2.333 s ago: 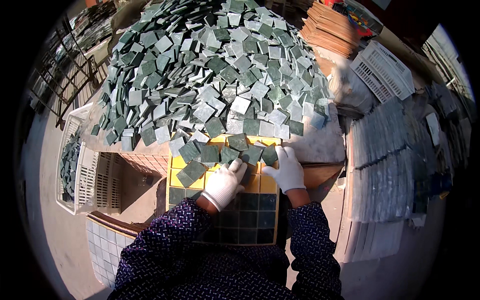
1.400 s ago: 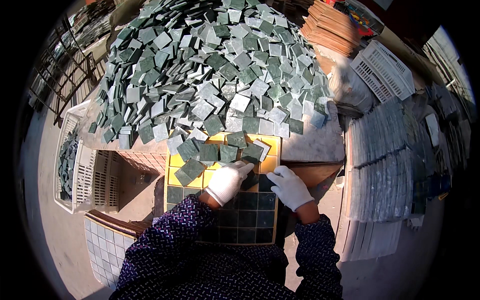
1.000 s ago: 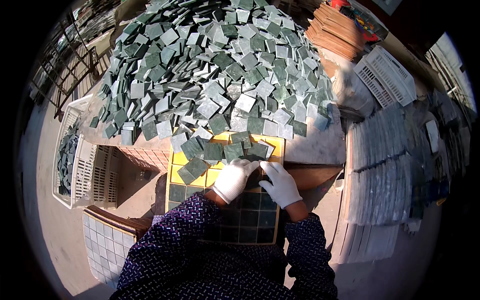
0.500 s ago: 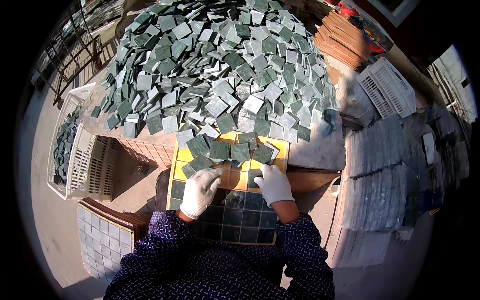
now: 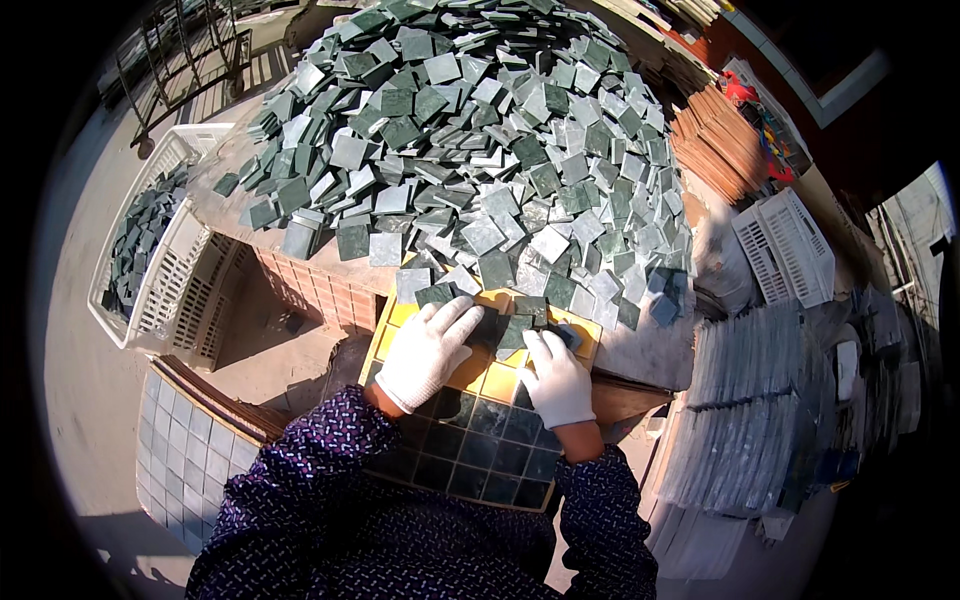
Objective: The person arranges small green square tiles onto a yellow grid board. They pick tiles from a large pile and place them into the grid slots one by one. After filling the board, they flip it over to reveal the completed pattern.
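Note:
A yellow gridded tray (image 5: pixel 498 382) lies before me, its near cells filled with dark green square tiles (image 5: pixel 487 418). Loose green tiles rest across its far side. My left hand (image 5: pixel 425 355), in a white knit glove, reaches over them with its fingers stretched out. Its fingertips come up against a dark tile (image 5: pixel 488 326); whatever lies beneath the palm is hidden. At the tray's right side is my right hand (image 5: pixel 558 385), also gloved. Its thumb and fingers are apart, and the fingertips sit beside a loose green tile (image 5: pixel 515 334).
Beyond the tray rises a large heap of loose green tiles (image 5: pixel 480 120) on a table. White plastic crates (image 5: pixel 165 290) with tiles stand left, above stacked tiled sheets (image 5: pixel 185 440). Right are another white crate (image 5: pixel 785 245), brown sheets (image 5: pixel 715 140) and stacked grey sheets (image 5: pixel 735 400).
My left hand has moved up and right over the loose tiles. The right hand has let go of a tile, which now lies in the tray. The view has shifted slightly.

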`<state>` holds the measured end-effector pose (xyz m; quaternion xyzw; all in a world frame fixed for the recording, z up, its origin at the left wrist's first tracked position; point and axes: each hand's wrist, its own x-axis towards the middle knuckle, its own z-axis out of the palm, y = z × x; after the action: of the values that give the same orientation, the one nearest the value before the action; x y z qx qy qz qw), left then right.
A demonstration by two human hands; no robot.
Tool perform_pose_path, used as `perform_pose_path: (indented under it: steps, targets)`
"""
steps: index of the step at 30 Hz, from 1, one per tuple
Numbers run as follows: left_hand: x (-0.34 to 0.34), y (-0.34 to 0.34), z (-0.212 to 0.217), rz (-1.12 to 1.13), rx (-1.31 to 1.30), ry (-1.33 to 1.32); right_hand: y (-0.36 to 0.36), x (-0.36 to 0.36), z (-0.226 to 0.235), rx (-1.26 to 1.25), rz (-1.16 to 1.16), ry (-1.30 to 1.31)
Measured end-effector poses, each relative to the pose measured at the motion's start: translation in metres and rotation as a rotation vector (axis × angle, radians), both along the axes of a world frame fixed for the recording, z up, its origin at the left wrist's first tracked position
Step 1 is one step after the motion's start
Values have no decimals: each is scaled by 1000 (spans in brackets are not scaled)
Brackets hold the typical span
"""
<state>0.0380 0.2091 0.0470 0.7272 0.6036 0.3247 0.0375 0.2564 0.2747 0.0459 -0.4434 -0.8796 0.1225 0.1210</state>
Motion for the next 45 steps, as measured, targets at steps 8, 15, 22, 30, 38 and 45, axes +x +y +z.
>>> perform_pose_path:
  steps: [8,15,22,30,38,45]
  targets:
    - [-15,44,-8,-151,-188,161,20,-8,4,-42,52,14]
    - [-1,-24,-16,-235,-305,78,-42,9,-17,-183,41,102]
    - [3,-18,-26,-233,-287,-1,-43,9,-26,-118,63,165]
    - [24,-31,-46,-99,-237,141,-42,0,-9,-97,96,18]
    - [-25,-44,-11,144,-57,-237,-47,-50,-18,-48,-9,224]
    - [-33,-50,-31,199,-161,2,-48,-109,-15,-36,-177,-44]
